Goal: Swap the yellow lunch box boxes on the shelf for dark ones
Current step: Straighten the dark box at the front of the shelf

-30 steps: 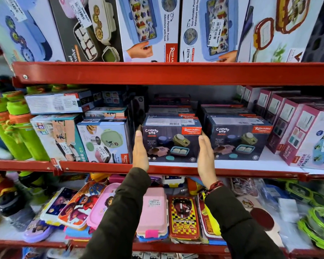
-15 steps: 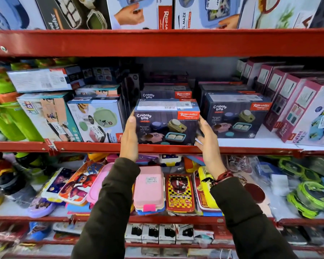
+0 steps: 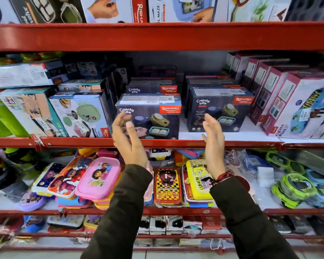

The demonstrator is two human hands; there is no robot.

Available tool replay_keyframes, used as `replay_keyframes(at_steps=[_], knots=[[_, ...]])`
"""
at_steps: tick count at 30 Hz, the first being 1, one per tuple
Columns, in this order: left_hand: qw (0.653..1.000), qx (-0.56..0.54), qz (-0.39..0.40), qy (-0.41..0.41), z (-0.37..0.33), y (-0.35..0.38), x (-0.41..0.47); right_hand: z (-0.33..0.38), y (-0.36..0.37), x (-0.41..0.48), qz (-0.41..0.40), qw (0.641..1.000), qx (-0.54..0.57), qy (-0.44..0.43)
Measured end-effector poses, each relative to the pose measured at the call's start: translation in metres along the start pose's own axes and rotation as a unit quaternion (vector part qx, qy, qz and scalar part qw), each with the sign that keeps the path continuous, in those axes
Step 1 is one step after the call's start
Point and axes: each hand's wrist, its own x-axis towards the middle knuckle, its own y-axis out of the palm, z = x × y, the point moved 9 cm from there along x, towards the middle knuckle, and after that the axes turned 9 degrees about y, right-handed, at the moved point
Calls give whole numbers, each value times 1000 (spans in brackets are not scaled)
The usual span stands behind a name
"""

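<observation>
Shelving of red steel carries the stock; the middle shelf lip (image 3: 82,142) serves as the landmark. Half a second ago both hands clasped the sides of the front dark box; now both have let go and drawn back toward the person, in front of the lip. Left hand (image 3: 129,141) is open, fingers loosely curled, holding nothing. Right hand (image 3: 212,141) is likewise open, palm facing inward, empty. Judgement: the placement of this box is complete and the hands are free for the next item.

Front dark box (image 3: 153,116) stands upright just behind the lip, square to it, with a gap to its right. It is navy, with a "Crunchy bite" title, an orange brand tab and a white label on top. A second dark box (image 3: 221,109) stands further right, set slightly deeper, with more dark boxes stacked behind both. No yellow carton is visible above the lip. Below the lip lie loose lunch boxes, including a yellow one (image 3: 198,180).
</observation>
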Motion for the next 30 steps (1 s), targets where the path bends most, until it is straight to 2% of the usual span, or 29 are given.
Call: replay_keyframes(at_steps=[7,11,14,17,20,24,30], knots=[[986,-34,160,31,-39,108,-68,9,-66,21,-44,999,14,3],[968,-59,231,-76,-29,167,-93,12,-104,38,-70,998,8,-3],[964,-52,190,-181,-7,191,-91,16,-119,61,-74,997,-18,5],[957,-52,153,-241,12,205,-82,20,-122,88,-48,997,-63,13],[941,-74,156,-291,25,212,-81,14,-120,105,1,997,-66,42],[941,-58,152,-296,24,206,-86,3,-125,105,37,995,-55,72],[966,-33,123,-225,10,180,-98,6,-134,88,56,992,-94,61]])
